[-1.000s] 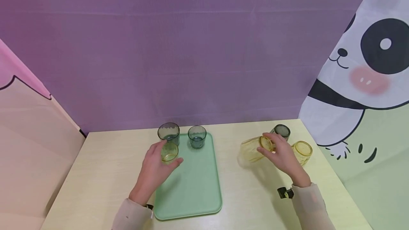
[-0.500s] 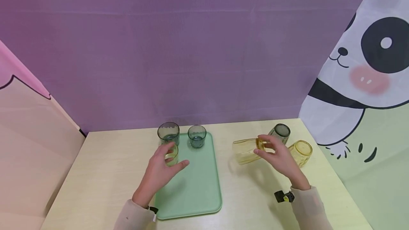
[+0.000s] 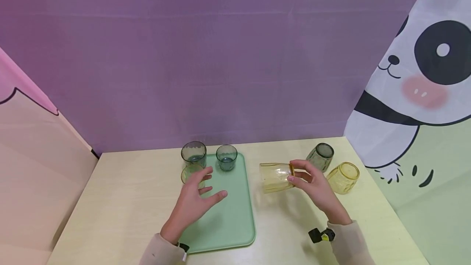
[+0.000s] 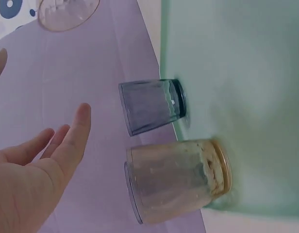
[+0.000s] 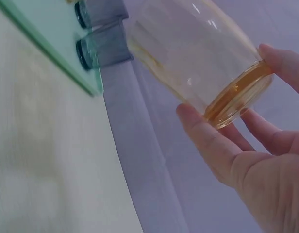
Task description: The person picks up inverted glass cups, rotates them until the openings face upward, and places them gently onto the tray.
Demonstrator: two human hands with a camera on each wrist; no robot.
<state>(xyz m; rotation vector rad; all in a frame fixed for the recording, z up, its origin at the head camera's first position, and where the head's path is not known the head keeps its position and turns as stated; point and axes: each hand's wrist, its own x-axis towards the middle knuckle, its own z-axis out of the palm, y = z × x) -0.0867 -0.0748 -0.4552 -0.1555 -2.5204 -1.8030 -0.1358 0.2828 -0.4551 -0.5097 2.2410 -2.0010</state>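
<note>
A yellow drinking glass (image 3: 276,177) is tipped on its side above the table, mouth pointing left. My right hand (image 3: 316,187) pinches it round the base between thumb and fingers, as the right wrist view also shows. My left hand (image 3: 193,203) hovers over the green tray (image 3: 235,224) with fingers spread and nothing in them. Behind its fingers a yellow-tinted glass (image 3: 187,171) stands upright on the tray, partly hidden. Two grey glasses stand upright at the tray's far end, a larger one (image 3: 194,154) and a smaller one (image 3: 226,158).
On the right of the table, a grey glass (image 3: 321,156) and a yellow glass (image 3: 343,178) stand upside down, behind and beside my right hand. A purple cloth (image 3: 228,72) rises at the table's back edge.
My right hand has carried the yellow glass left and turned it from slanted to nearly level. My left hand has drifted right and nearer over the tray, away from the yellow-tinted glass.
</note>
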